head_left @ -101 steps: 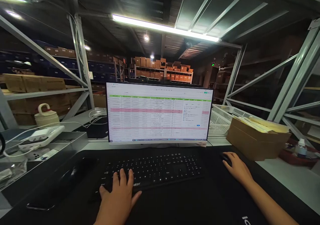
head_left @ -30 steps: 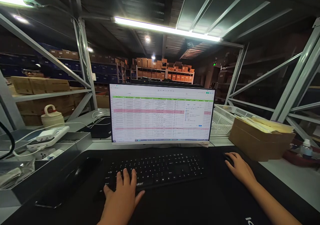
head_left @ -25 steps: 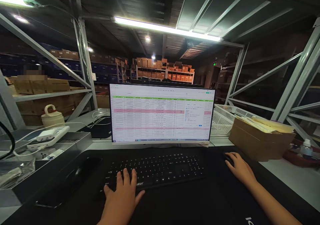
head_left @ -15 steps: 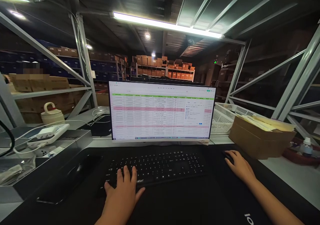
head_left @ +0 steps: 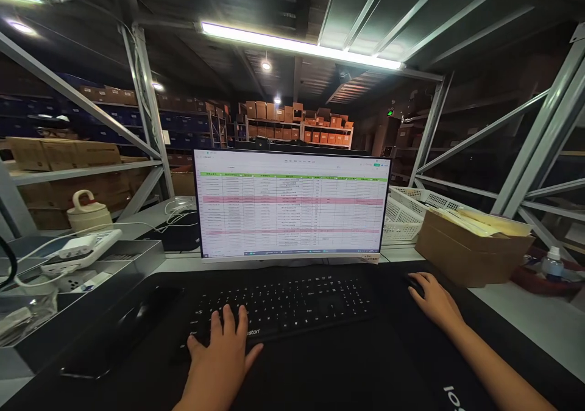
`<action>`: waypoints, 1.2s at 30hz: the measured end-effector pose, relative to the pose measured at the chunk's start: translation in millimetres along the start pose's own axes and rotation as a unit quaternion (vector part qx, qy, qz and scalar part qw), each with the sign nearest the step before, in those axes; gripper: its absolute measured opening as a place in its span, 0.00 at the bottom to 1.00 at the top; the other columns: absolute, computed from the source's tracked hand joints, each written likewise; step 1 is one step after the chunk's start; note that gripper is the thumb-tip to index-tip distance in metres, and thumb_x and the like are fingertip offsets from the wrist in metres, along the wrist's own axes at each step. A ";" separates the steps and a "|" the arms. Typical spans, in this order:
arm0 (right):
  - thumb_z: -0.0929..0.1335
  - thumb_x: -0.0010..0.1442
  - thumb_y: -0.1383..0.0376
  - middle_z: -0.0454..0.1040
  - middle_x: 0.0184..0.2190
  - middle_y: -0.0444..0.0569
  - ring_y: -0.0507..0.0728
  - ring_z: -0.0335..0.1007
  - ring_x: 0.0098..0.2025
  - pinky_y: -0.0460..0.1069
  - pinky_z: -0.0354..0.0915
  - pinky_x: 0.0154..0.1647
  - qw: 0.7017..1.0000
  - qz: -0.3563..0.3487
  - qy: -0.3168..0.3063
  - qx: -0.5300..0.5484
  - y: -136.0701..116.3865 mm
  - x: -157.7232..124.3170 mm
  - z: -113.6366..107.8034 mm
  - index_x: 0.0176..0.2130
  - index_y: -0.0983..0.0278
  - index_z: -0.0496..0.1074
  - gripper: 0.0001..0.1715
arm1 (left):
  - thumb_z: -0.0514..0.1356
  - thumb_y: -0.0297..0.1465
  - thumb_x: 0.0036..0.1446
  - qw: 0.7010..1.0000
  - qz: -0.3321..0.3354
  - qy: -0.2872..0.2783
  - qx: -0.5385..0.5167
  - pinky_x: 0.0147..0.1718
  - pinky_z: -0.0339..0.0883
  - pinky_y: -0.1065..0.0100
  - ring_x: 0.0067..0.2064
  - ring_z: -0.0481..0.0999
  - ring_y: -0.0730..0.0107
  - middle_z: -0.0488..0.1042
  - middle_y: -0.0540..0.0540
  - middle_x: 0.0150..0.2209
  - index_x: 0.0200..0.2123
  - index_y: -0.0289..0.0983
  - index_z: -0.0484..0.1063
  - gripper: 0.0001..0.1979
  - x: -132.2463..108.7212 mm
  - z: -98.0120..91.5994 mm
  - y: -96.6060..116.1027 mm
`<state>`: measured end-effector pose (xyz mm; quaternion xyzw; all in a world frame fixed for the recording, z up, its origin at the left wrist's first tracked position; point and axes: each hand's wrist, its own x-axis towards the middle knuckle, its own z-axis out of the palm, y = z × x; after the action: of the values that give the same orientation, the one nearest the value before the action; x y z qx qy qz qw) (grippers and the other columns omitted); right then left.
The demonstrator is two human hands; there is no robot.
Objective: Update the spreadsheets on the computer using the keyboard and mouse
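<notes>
A black keyboard (head_left: 292, 307) with white letters lies on a black desk mat (head_left: 320, 368). My left hand (head_left: 222, 350) rests over its left end, fingers spread and thumb out to the right, holding nothing. At the right, my right hand (head_left: 434, 301) lies on a dark mouse (head_left: 415, 284), which the fingers mostly cover. Behind the keyboard stands a monitor (head_left: 290, 207) showing a spreadsheet with a green header row and pink rows; its text is too small to read.
On the left are a grey tray (head_left: 137, 264), a power strip (head_left: 86, 252), cables and a cream bottle (head_left: 89, 213). A cardboard box (head_left: 470, 252), white baskets (head_left: 404, 216) and a spray bottle (head_left: 553, 264) stand at the right. A dark phone-like object (head_left: 146, 307) lies left of the keyboard.
The small pop-up panel at the right of the spreadsheet has disappeared. The whole view has shifted slightly. Both hands keep their places at the keyboard and mouse.
</notes>
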<state>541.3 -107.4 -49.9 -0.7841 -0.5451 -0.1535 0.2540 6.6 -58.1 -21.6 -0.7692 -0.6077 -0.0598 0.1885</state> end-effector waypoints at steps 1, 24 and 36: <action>0.61 0.62 0.54 0.70 0.55 0.52 0.60 0.71 0.56 0.56 0.65 0.58 1.000 -0.002 -0.001 0.000 0.1 0.1 -0.2 0.54 0.57 0.71 0.24 | 0.49 0.36 0.65 1.000 0.000 0.001 -0.002 0.54 0.58 0.24 0.66 0.61 0.33 0.61 0.24 0.66 0.65 0.34 0.60 0.27 0.0 0.1 0.0; 0.62 0.59 0.58 0.71 0.54 0.50 0.60 0.72 0.53 0.55 0.67 0.54 0.999 0.025 -0.006 -0.021 -13.3 -4.2 -15.2 0.54 0.56 0.71 0.24 | 0.48 0.36 0.64 1.000 0.006 -0.003 0.013 0.52 0.59 0.24 0.66 0.60 0.32 0.60 0.23 0.66 0.65 0.31 0.60 0.28 -0.2 -2.9 0.2; 0.61 0.60 0.55 0.71 0.55 0.48 0.59 0.73 0.51 0.54 0.68 0.50 0.998 0.034 -0.028 -0.035 -18.9 -4.9 -21.3 0.54 0.54 0.71 0.24 | 0.47 0.34 0.65 1.000 0.006 0.003 0.025 0.52 0.60 0.26 0.66 0.61 0.32 0.60 0.22 0.66 0.65 0.30 0.60 0.28 -0.4 -0.3 0.0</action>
<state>522.7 -118.0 -30.5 -0.8144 -0.5195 -0.1416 0.2164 6.5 -58.7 -21.4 -0.7679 -0.6037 -0.0456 0.2094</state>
